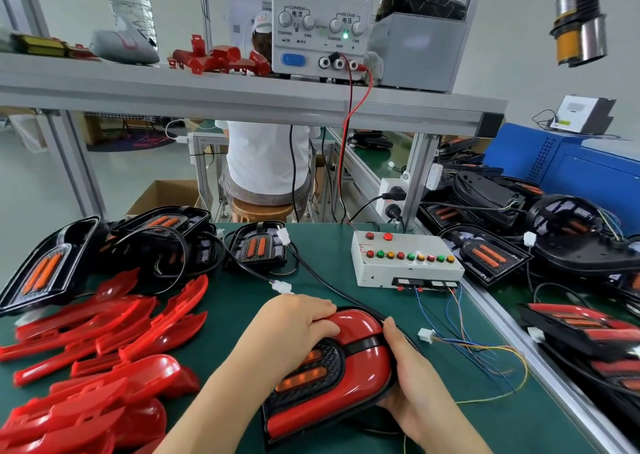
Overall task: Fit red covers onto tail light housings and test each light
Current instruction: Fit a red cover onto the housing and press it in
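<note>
A tail light (332,374) with a red cover fitted over its black housing lies on the green mat in front of me. My left hand (294,325) presses down on the cover's upper left part, fingers curled over it. My right hand (412,381) grips the light's right edge, thumb along the rim. A black cable runs from the light's top toward a white connector (281,286). Loose red covers (93,360) are piled at the left. Bare black housings (159,235) with orange lenses stand behind them.
A white test box (405,259) with coloured buttons sits at centre right, thin wires and a white plug (425,335) trailing from it. A power supply (320,21) reading 12.00 V stands on the shelf. More lights (585,336) fill the right bench. A person sits beyond.
</note>
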